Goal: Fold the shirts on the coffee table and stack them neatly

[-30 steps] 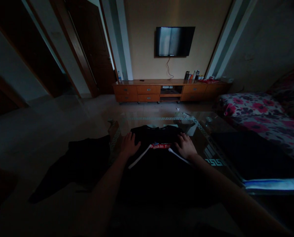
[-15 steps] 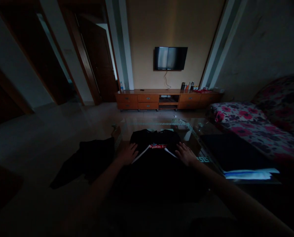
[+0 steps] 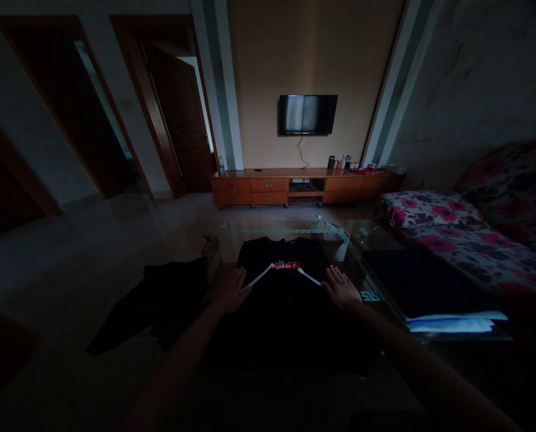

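A black T-shirt (image 3: pixel 286 324) lies spread on a glass-topped table (image 3: pixel 371 296), its collar toward the far side. White strips run across it beside a red printed band with white letters. My left hand (image 3: pixel 232 290) rests flat on the shirt's left side near one white strip, fingers stretched out. On the right side my right hand (image 3: pixel 342 288) lies flat at the end of the other strip, fingers extended. Darkness hides the shirt's lower part.
Dark cloth (image 3: pixel 173 294) hangs over the table's left side. A stack of folded clothes (image 3: pixel 430 282) lies at right, beside a flowered sofa (image 3: pixel 448 234). Beyond stand a low wooden cabinet (image 3: pixel 268 191) and a wall television (image 3: pixel 308 114).
My hands have shifted slightly nearer to me on the shirt and stay flat. The camera view has tilted a little, so the room sits slightly lower.
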The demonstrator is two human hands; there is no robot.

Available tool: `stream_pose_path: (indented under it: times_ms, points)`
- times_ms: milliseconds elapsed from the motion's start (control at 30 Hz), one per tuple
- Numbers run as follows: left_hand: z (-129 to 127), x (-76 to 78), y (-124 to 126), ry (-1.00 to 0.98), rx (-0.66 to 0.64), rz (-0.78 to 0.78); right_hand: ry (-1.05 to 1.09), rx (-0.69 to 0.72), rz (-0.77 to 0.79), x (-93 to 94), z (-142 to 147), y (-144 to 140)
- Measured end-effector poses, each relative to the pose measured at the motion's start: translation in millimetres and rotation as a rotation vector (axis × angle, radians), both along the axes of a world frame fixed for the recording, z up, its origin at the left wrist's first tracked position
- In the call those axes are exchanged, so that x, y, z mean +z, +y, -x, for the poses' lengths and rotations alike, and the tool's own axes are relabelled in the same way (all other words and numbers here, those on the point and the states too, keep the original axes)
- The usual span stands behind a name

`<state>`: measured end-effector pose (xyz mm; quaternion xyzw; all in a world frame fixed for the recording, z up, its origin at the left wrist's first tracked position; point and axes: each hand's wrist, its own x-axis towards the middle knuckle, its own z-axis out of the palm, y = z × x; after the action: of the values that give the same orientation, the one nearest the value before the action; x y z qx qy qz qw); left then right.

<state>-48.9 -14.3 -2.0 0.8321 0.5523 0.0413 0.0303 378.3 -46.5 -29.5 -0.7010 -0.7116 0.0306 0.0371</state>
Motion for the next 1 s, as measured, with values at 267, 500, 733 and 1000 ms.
stream_pose_path:
  times_ms: [267,500,733,1000]
  points:
    - [-10,-8.7,72,-0.001,0.019,-0.014,-0.002,-0.012,-0.003,-2.5,-10,78]
    - [-13,-17.5,137,-0.007,0.003,-0.046,0.015,-0.032,0.0,-7.9,-17,139]
    - [-21,-13.1,154,0.05,0.007,-0.086,-0.001,-0.027,-0.009,-3.9,-13,157]
    - [-35,27.9,84,0.103,0.038,-0.282,-0.047,-0.143,-0.339,25.1,15,99]
